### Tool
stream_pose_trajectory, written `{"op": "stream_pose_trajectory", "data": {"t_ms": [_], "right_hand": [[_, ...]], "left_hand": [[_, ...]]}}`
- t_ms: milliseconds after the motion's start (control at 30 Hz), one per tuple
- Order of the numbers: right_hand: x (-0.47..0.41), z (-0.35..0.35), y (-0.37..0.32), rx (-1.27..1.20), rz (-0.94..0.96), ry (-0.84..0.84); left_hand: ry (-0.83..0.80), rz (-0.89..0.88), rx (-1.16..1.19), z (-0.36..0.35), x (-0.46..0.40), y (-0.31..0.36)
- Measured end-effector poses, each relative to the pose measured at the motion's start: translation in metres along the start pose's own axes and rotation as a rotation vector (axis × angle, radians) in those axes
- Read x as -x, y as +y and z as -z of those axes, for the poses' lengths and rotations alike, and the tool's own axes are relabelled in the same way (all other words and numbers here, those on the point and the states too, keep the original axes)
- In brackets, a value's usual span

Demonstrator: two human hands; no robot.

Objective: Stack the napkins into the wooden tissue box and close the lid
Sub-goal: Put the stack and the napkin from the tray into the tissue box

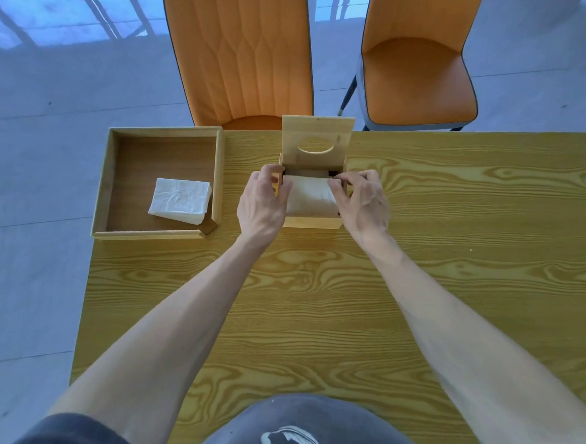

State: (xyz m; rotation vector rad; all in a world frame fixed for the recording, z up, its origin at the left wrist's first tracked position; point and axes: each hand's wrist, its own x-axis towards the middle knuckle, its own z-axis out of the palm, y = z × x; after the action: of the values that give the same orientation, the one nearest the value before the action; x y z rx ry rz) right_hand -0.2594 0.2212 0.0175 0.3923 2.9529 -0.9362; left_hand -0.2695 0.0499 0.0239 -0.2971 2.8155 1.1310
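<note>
The wooden tissue box (314, 222) stands at the far middle of the table with its lid (317, 137) tilted up and back, an oval slot cut in it. A folded white napkin (309, 197) lies in the box opening. My left hand (262, 202) grips the napkin's left edge by the box's left wall. My right hand (363, 202) pinches its right edge at the box's right wall. A small stack of white napkins (180, 200) lies in the wooden tray (104, 176) to the left.
The wooden tray sits at the table's (419, 264) far left corner and overhangs its left edge. Two orange chairs (240, 50) (419, 68) stand beyond the far edge. Bare tabletop extends to the right of the box and in front of it.
</note>
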Motion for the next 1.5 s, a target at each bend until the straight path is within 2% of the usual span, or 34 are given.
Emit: {"op": "stream_pose_trajectory", "data": {"t_ms": [267, 367, 467, 600, 800, 967, 1100, 1200, 1333, 1500], "right_hand": [[0.002, -0.002, -0.004, 0.093, 0.004, 0.002], [0.008, 0.000, -0.009, 0.102, 0.049, 0.088], [0.014, -0.001, -0.026, 0.045, 0.129, 0.178], [0.023, -0.013, -0.067, -0.072, 0.213, 0.177], [0.037, -0.056, -0.128, -0.105, 0.225, -0.069], [0.045, -0.096, -0.166, 0.044, 0.261, -0.371], [0.047, -0.122, -0.188, 0.167, 0.252, -0.552], [0.048, -0.133, -0.199, 0.274, 0.302, -0.596], [0.052, -0.140, -0.202, 0.288, 0.295, -0.611], [0.055, -0.144, -0.198, 0.289, 0.291, -0.621]], "left_hand": [[-0.061, 0.026, -0.053, -0.001, -0.007, -0.003], [-0.108, 0.019, -0.049, 0.008, -0.003, -0.008], [-0.159, 0.012, -0.081, 0.026, 0.002, -0.017], [-0.208, 0.041, -0.111, 0.058, 0.006, -0.042], [-0.201, 0.220, -0.169, 0.113, 0.000, -0.087], [-0.084, 0.264, -0.191, 0.146, -0.009, -0.122], [-0.098, 0.311, -0.121, 0.157, -0.024, -0.135], [-0.147, 0.367, -0.048, 0.158, -0.031, -0.139], [-0.220, 0.424, 0.042, 0.153, -0.039, -0.148], [-0.167, 0.434, -0.002, 0.148, -0.042, -0.154]]}}
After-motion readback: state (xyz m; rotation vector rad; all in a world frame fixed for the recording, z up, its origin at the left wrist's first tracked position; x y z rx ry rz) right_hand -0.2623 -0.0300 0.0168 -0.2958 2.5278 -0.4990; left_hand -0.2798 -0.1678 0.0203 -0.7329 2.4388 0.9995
